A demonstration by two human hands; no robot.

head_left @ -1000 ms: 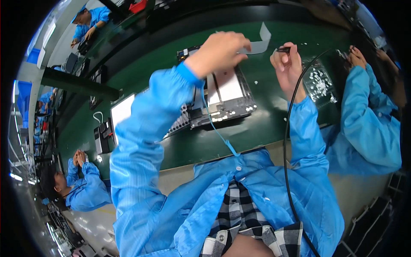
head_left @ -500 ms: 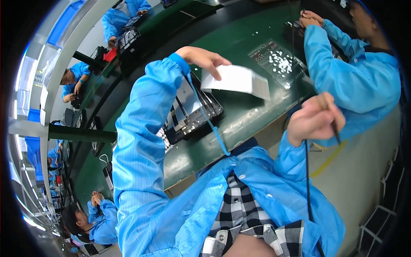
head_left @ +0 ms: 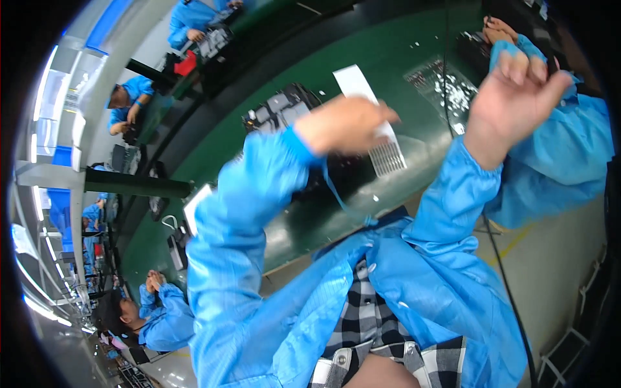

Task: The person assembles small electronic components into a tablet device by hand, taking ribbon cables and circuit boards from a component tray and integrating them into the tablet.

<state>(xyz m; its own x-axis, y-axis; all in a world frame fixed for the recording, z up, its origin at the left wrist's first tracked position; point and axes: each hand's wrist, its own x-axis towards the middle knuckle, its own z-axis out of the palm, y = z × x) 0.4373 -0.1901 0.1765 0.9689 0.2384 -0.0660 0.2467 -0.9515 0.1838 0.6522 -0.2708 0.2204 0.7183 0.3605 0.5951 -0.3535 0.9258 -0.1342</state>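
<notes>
My left hand (head_left: 346, 126) is smeared by motion above the bench, over the middle of a long white sheet (head_left: 354, 81) with rows of dark print at its near end. Whether its fingers grip the sheet cannot be seen. Beside and partly behind that hand and sleeve sits a black and grey electronic unit (head_left: 277, 108). My right hand (head_left: 511, 107) is raised off to the right, palm showing, thumb spread and fingertips bent over; I see nothing in the palm. A blue cord (head_left: 339, 199) runs from my left cuff toward my jacket.
A clear bag with small white pieces (head_left: 456, 94) lies on the green bench (head_left: 284, 236). A co-worker's blue sleeve (head_left: 550, 174) is close behind my right hand. A black cable (head_left: 508, 284) hangs at the right. Other people sit along the left, near a green beam (head_left: 139, 183).
My left hand has swung nearer and right, and the white sheet has turned lengthwise beneath it. My right hand has risen and opened; the thin dark stick it held no longer shows.
</notes>
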